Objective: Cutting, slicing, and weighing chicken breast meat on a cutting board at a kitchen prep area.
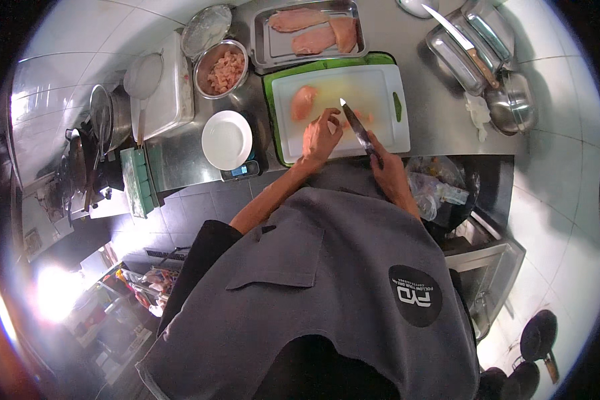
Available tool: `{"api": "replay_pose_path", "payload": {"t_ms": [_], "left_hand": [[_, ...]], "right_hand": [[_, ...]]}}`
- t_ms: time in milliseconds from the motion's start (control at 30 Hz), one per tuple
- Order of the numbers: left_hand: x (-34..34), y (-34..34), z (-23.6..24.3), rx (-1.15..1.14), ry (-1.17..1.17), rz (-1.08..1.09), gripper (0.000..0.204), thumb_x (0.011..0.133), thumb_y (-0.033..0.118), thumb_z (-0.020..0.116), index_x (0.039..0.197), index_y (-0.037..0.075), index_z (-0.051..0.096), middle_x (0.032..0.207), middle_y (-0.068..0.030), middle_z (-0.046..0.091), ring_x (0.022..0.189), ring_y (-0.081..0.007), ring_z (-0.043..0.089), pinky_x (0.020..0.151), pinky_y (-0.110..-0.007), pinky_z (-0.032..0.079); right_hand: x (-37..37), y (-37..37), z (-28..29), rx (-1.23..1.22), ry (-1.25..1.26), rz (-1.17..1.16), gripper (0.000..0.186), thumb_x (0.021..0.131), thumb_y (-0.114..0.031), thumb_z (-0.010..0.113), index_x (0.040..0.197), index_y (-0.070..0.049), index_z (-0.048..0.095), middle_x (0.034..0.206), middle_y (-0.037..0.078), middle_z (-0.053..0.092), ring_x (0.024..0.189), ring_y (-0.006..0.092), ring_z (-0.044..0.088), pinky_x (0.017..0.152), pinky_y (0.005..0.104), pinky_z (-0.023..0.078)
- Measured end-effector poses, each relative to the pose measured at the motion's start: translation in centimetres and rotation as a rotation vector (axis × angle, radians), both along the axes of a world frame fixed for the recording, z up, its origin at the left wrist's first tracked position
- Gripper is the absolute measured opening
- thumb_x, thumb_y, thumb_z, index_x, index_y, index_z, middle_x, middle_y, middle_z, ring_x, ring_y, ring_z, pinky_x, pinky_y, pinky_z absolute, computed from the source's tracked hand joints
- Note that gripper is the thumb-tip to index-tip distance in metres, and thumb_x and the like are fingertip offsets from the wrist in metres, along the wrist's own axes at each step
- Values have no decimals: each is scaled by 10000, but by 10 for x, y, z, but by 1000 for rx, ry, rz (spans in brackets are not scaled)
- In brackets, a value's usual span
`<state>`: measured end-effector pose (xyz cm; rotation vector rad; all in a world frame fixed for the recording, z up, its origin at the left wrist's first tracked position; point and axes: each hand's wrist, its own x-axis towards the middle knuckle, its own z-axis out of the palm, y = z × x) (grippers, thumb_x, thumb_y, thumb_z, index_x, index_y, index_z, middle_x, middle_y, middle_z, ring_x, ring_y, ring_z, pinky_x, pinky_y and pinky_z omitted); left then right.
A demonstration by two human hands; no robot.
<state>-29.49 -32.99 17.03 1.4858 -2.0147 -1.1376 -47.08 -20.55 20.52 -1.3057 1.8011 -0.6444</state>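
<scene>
My right hand (382, 160) grips the dark handle of a knife (358, 127), its blade angled up-left over the white cutting board (388, 83), which rests on a green board (270, 90). My left hand (320, 140) is over the board left of the blade, fingers bent and closed; what they hold, if anything, is hidden. A pink chicken breast (303, 102) lies on the board's left side, with small cut pieces (359, 117) near the blade. A bowl of chopped meat (225, 69) and a white plate (226, 139) on a scale (240, 171) are to the left.
Behind the boards sits a metal tray (262, 47) with chicken fillets (312, 41). A white container (175, 87) and strainer (142, 77) are at left. At right, a wooden-handled knife (480, 63) lies on metal containers (447, 50) beside a steel bowl (513, 103).
</scene>
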Motion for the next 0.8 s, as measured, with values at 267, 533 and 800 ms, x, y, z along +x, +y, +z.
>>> {"api": "replay_pose_path", "payload": {"t_ms": [267,533,800], "left_hand": [[-2,5,-2,13,19,6,321,836,148,672,1139,125,570,895,-74,711,826,-325,681,742,-437,525],[0,12,-11,-66,7,34,313,829,173,690,1103,106,556,864,-94,695,825,-337,678,730,-444,525],[-2,-19,14,41,213,126,383,796,73,737,1133,40,558,881,-95,681,716,-229,685,629,-365,529]], "right_hand": [[5,0,-9,30,101,122,701,902,-48,547,1541,-245,336,809,266,645,761,412,670,715,511,516],[17,6,-7,16,357,235,729,904,-9,517,1562,-224,286,940,207,672,788,407,663,727,490,537],[-10,27,-7,-81,226,242,764,902,10,543,1569,-247,274,927,202,669,767,367,678,722,453,560]]}}
